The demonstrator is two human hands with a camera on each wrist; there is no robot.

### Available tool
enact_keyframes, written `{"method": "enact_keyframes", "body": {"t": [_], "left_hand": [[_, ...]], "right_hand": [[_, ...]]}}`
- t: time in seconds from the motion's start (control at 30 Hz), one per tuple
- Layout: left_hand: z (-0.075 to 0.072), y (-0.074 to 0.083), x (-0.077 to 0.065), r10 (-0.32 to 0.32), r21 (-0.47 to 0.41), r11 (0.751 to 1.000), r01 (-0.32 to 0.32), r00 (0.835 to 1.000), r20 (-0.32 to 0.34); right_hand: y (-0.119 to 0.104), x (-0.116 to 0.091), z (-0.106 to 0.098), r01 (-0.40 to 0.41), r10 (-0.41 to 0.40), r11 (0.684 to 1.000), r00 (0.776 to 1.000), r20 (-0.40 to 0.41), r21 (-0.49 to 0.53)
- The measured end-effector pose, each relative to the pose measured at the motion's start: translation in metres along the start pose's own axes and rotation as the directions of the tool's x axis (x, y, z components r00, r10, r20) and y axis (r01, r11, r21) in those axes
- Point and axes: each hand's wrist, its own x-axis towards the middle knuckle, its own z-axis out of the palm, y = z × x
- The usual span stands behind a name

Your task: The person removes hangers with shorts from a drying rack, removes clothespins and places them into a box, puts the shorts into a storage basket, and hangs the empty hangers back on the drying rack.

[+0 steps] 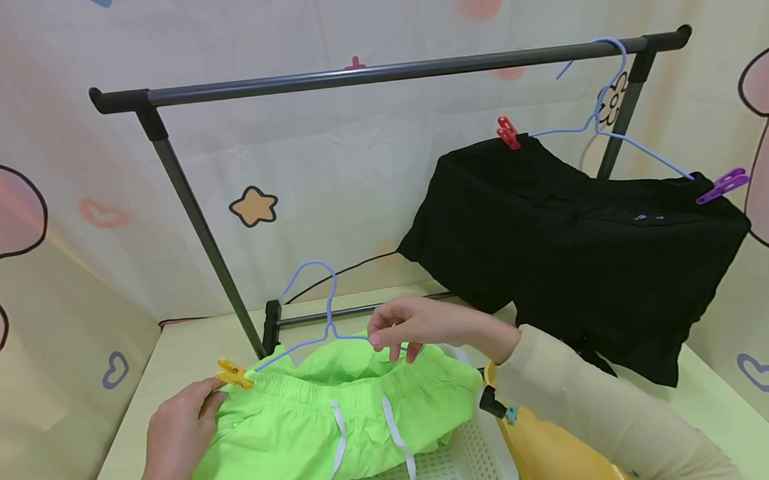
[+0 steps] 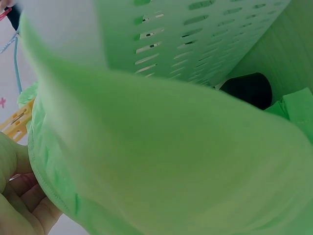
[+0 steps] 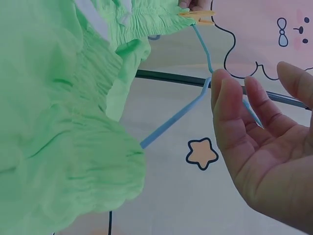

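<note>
Bright green shorts point(image 1: 289, 416) with white drawstrings hang at their waistband on a blue hanger point(image 1: 330, 314). A yellow clothespin point(image 1: 233, 374) clips the left end of the waistband to the hanger. Just below that clothespin, my left hand point(image 1: 179, 429) pinches the side edge of the shorts; the left wrist view shows its curled fingers partly behind the cloth. My right hand point(image 1: 417, 326) hovers over the right half of the waistband, beside the hanger's shoulder. In the right wrist view its fingers point(image 3: 227, 105) are loosely bent and hold nothing. No clothespin shows at the waistband's right end.
Black shorts point(image 1: 591, 259) hang from another blue hanger at the right of the rack's bar point(image 1: 377, 73), held by red point(image 1: 507, 133) and purple point(image 1: 722, 185) clothespins. Below the green shorts stands a white perforated basket point(image 1: 461, 458), with a yellow container point(image 1: 548, 455) at its right.
</note>
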Motion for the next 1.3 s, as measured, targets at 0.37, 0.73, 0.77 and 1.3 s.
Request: {"method": "enact_keyframes", "body": {"t": [0.37, 0.73, 0.77, 1.3], "left_hand": [[-0.001, 0.000, 0.002, 0.001, 0.005, 1.000, -0.001, 1.000, 0.003], [-0.002, 0.001, 0.003, 0.009, 0.002, 1.000, -0.009, 1.000, -0.003], [-0.002, 0.001, 0.003, 0.013, 0.002, 1.000, -0.013, 1.000, -0.008], [-0.003, 0.002, 0.005, 0.017, 0.009, 1.000, -0.017, 1.000, -0.007]], "right_hand": [[-0.010, 0.020, 0.009, 0.015, -0.015, 1.000, 1.000, 0.008, 0.018], [-0.022, 0.037, 0.020, 0.045, -0.046, 0.999, 0.999, 0.026, 0.019], [-0.024, 0.039, 0.021, 0.049, -0.049, 0.999, 0.998, 0.027, 0.018], [-0.034, 0.069, 0.039, 0.076, -0.076, 0.997, 0.997, 0.009, 0.031]]}}
